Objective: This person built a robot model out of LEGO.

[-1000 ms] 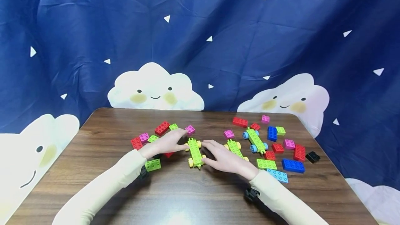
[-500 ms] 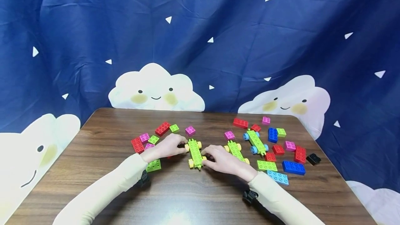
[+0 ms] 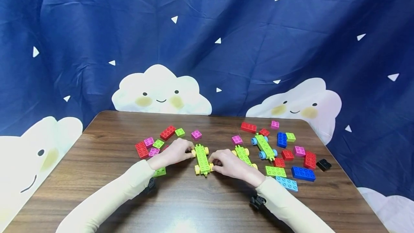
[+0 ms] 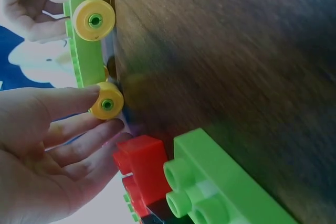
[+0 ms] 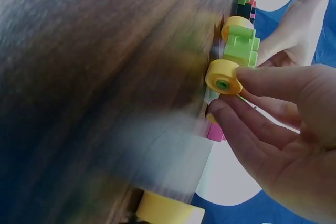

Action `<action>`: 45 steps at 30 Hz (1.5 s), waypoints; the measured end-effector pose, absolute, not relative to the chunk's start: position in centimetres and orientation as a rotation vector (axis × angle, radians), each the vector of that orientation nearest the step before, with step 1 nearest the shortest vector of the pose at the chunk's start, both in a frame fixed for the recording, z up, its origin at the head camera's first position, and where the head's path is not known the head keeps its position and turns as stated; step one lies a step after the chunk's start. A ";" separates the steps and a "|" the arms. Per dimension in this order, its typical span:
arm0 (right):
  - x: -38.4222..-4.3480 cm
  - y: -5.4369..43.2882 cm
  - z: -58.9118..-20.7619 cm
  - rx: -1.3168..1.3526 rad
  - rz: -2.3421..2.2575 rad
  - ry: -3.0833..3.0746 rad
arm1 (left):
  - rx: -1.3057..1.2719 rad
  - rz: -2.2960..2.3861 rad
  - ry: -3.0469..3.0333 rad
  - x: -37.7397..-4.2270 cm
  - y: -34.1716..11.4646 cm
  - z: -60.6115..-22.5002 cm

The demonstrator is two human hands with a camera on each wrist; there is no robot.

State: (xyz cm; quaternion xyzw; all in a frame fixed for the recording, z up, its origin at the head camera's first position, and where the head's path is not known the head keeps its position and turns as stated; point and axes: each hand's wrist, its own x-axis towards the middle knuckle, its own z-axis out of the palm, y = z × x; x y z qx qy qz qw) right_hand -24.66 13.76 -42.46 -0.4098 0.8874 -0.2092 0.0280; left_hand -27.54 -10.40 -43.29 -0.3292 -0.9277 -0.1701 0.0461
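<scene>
A lime-green toy car base (image 3: 202, 160) with studs on top and yellow wheels stands on the table between my two hands. My left hand (image 3: 176, 151) pinches its far left wheel; in the left wrist view the thumb lies on that yellow wheel (image 4: 107, 102), with the fingers curled beneath. With thumb and fingertips my right hand (image 3: 230, 163) grips the near right wheel (image 5: 222, 77), seen up close in the right wrist view. Just right of that hand is a second green car base (image 3: 242, 155), also yellow-wheeled and partly hidden.
A third car base (image 3: 265, 146) with blue wheels stands farther right, among scattered bricks such as a blue brick (image 3: 303, 173) and a light blue brick (image 3: 287, 183). Under the left forearm a green brick (image 3: 160, 172) is partly covered. Red bricks (image 3: 168, 132) lie farther back left.
Both hands have closed in from hovering beside the car base, their fingers curling onto its wheels. The car base has stayed nearly in place.
</scene>
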 end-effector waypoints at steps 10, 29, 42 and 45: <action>-24.3 13.8 -42.6 -1.277 -0.708 2.720 | -0.963 -0.574 -2.841 -26.9 -9.7 -43.1; -24.0 14.5 -42.8 -1.235 -0.723 2.685 | -0.977 -0.642 -2.760 -26.8 -9.0 -43.9; -23.9 15.0 -42.7 -1.229 -0.726 2.652 | -0.932 -0.688 -2.821 -26.6 -8.3 -43.7; -23.8 15.2 -42.7 -1.220 -0.720 2.649 | -0.944 -0.700 -2.813 -26.5 -8.2 -43.8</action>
